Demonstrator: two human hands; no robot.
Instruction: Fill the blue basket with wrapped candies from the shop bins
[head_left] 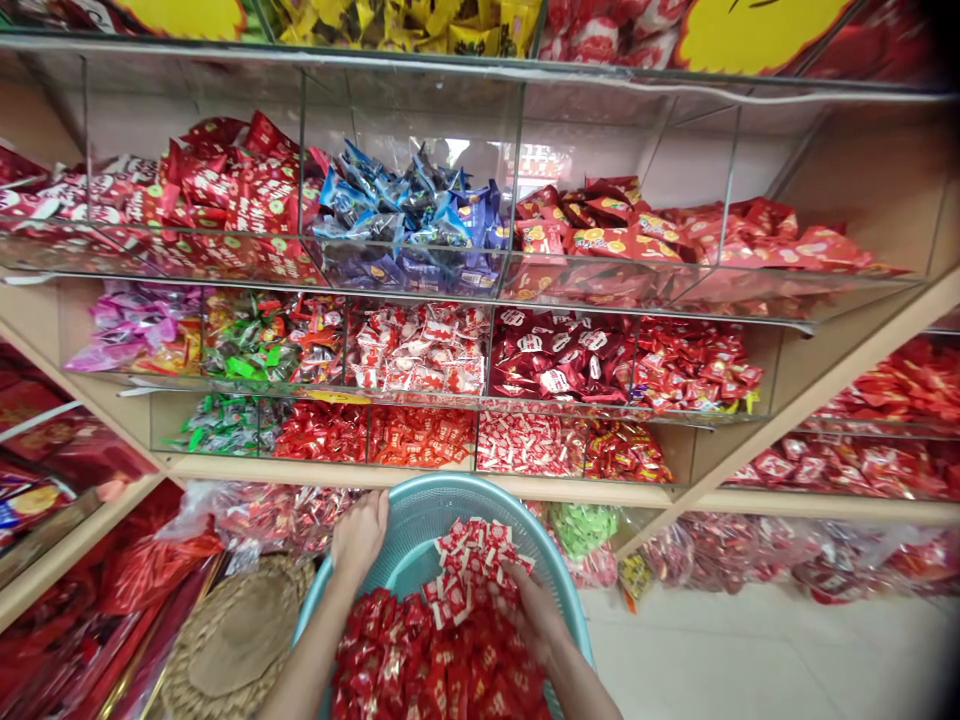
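Note:
A turquoise plastic basket (574,610) with a perforated wall is low in the middle of the head view. My left hand (361,540) is closed over its far-left rim, the thumb side toward the shelf. Inside lie red-wrapped candies (397,650) and, farther back, a heap of small white-and-red wrapped candies (472,570). My right hand (534,608) is inside the basket at the right edge of that heap, touching the candies. Its fingers are blurred and partly hidden among the wrappers, so whether they grip any cannot be made out.
Ahead rises a tiered wooden shelf (420,472) with clear-walled bins of wrapped candies, including blue packets (405,205) and white-and-red pieces (525,440). A woven straw item (232,640) lies left of the basket. Bagged candies (720,550) rest beneath the shelf, by the tiled floor (720,650).

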